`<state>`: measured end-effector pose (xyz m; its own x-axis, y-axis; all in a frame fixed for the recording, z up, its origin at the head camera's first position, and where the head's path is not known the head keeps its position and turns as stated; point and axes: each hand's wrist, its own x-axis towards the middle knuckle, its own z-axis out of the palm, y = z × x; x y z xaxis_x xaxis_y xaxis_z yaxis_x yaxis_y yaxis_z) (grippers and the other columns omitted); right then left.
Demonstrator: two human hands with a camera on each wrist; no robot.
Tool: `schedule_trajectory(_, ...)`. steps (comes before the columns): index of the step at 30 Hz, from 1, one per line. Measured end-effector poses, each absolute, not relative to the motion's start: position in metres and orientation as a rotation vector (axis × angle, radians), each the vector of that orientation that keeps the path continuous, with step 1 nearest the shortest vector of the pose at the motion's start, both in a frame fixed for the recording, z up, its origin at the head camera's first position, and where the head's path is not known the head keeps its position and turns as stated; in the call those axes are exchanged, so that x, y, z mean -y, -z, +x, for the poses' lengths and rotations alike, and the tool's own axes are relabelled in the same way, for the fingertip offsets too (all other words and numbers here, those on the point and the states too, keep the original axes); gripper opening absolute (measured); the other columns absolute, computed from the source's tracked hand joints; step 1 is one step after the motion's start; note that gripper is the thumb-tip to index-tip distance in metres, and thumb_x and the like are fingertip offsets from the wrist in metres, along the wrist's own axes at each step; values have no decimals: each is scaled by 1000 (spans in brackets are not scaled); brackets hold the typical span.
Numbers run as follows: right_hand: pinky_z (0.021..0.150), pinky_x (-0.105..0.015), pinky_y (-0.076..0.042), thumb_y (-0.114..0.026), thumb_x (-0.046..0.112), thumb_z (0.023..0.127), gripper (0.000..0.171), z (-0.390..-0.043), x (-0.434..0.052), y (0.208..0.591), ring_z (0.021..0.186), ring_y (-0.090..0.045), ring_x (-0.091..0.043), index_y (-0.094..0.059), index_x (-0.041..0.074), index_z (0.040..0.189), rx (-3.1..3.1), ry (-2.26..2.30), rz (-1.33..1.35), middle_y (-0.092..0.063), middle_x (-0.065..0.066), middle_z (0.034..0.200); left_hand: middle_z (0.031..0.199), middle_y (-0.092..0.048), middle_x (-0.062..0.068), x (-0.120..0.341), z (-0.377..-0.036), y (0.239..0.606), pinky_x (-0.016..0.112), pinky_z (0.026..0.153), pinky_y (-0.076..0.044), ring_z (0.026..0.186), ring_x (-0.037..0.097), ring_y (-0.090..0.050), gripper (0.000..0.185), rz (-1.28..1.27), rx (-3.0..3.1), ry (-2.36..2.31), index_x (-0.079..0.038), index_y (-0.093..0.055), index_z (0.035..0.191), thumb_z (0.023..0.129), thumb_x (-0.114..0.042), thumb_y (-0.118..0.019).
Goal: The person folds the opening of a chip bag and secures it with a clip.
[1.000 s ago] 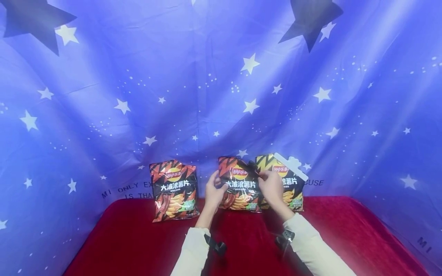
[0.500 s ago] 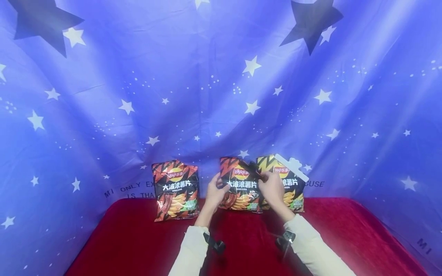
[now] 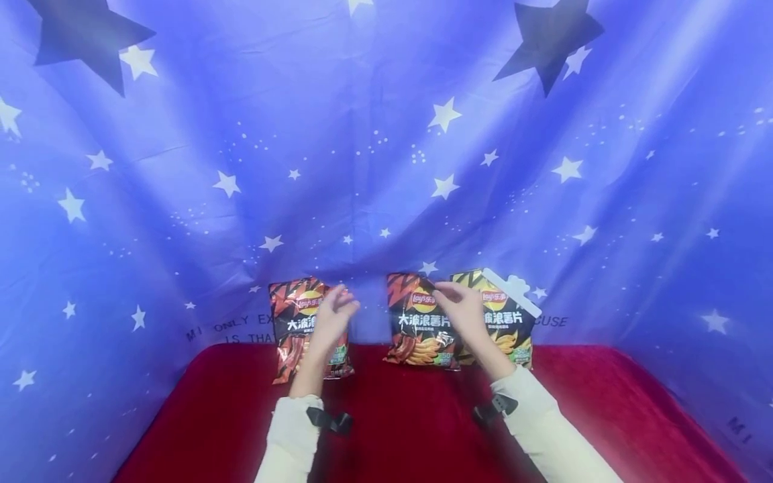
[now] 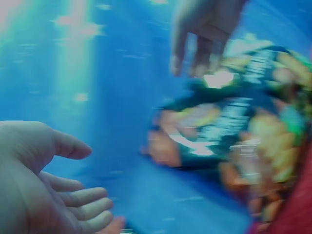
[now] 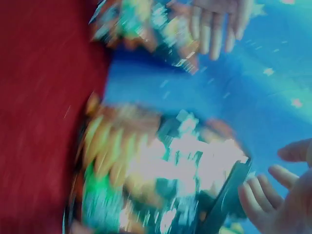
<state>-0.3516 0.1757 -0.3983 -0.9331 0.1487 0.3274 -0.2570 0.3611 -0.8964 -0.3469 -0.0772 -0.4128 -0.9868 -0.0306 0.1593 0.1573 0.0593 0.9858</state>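
Observation:
Three Lay's chip bags lean against the blue backdrop. My left hand (image 3: 329,315), fingers spread and holding nothing, overlaps the left red-and-black bag (image 3: 290,308) in the head view. By the upper right corner of the middle red-and-black bag (image 3: 417,329) is my right hand (image 3: 465,308). The right wrist view shows its fingers loosely bent beside a black sealing clip (image 5: 226,197) fastened across that corner; the head view hides the clip behind the hand. A white sealing clip (image 3: 513,292) sits slanted over the corner of the yellow-and-black bag (image 3: 513,335) at right.
A dark red velvet cloth (image 3: 398,429) covers the table under the bags. Behind rises a blue curtain (image 3: 362,134) printed with stars, and it also closes in both sides. The middle and right bags stand overlapping; a gap separates them from the left one.
My left hand has let go of the middle bag's left edge and moved left in front of the left bag. My right hand has released the black clip and shifted slightly up and left.

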Motion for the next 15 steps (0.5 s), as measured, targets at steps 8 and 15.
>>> schedule_trajectory(8,113,-50,-45,-54,29,106,49,-359,-127,382,122,-65,-32,-49,2,146,2169,-2354,242,-57,-27,142,162,-34,24,158,-332,387,51,126,-22,151,39,-32,63,90,2101,2112,-1,-27,159,102,-11,-55)
schedule_trajectory(15,124,-51,-27,-34,36,111,61,-369,-93,391,151,-30,-42,-21,3,160,2184,-2650,380,-30,-26,163,168,-15,26,204,-332,405,55,128,-12,156,41,-16,68,259,2082,2191,1,-14,161,105,-14,-49)
